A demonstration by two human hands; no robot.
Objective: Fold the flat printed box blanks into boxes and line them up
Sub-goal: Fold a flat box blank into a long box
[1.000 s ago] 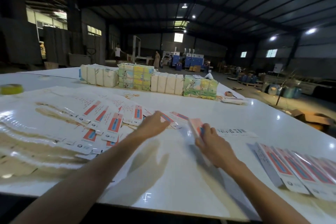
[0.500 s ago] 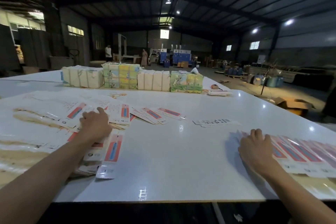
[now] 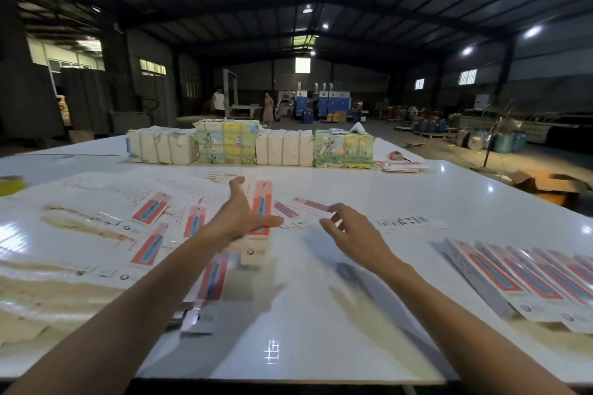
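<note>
While the left hand [image 3: 239, 215] holds one printed blank [image 3: 261, 202] raised off the table [image 3: 305, 346] just left of the frame's centre, the right hand [image 3: 353, 234] hangs a little to the right of it and holds nothing. The left thumb [image 3: 271, 221] lies across the blank's red-and-blue printed face and the other fingers reach up along its left edge. Motion blur hides how firmly they clamp it.

The right fingers [image 3: 341, 213] are apart and loosely bent, with their tips aimed up and to the left at the blank's right edge. A clear gap of bare table shows between them.

The blank's long axis runs almost straight up and down in the picture. Its white end is at the bottom and its far end points toward the wrapped bundles [image 3: 285, 147] along the table's upper edge.

The next move probably belongs to the right hand. It would cross leftward and take the free long edge, so that both hands can press the flat piece open along its creases.

More loose blanks [image 3: 150, 212] lie scattered at left under and beyond the left forearm. The lined-up row [image 3: 529, 282] sits at lower right, well apart from both hands, so a finished box would likely travel rightward.
</note>
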